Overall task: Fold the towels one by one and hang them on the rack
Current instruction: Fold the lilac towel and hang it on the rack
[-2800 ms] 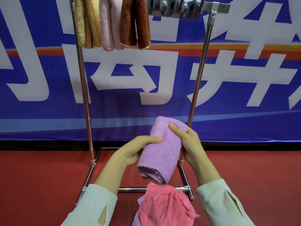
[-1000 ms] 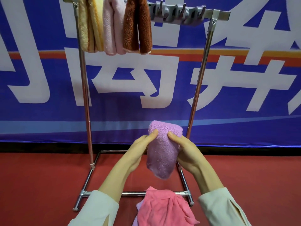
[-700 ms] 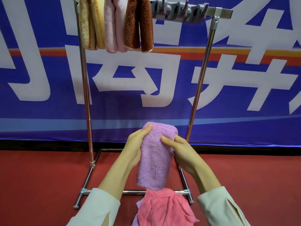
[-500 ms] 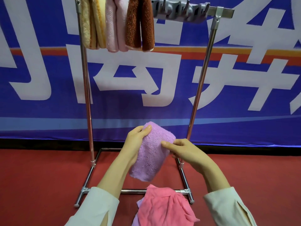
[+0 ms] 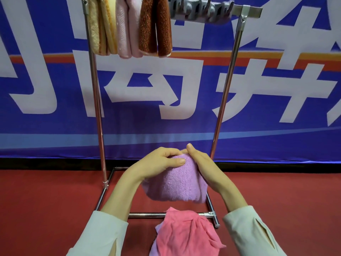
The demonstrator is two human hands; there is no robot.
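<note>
I hold a folded lilac towel in the air in front of the metal rack. My left hand grips its top left edge, thumb on the front. My right hand lies along its right side with fingers wrapped behind. Three folded towels hang on the rack's top bar at the left: a tan one, a pale pink one and a brown one. A crumpled pink towel lies on the red floor below my hands, with a lilac cloth edge under it.
Grey plastic hooks sit on the right half of the top bar. The rack's base frame rests on the red floor. A blue banner with white characters stands right behind the rack.
The lilac towel turned from a long upright roll to a wider, flatter bundle. My right hand slid from its front to its right side and top; my left hand stayed on the upper left.
</note>
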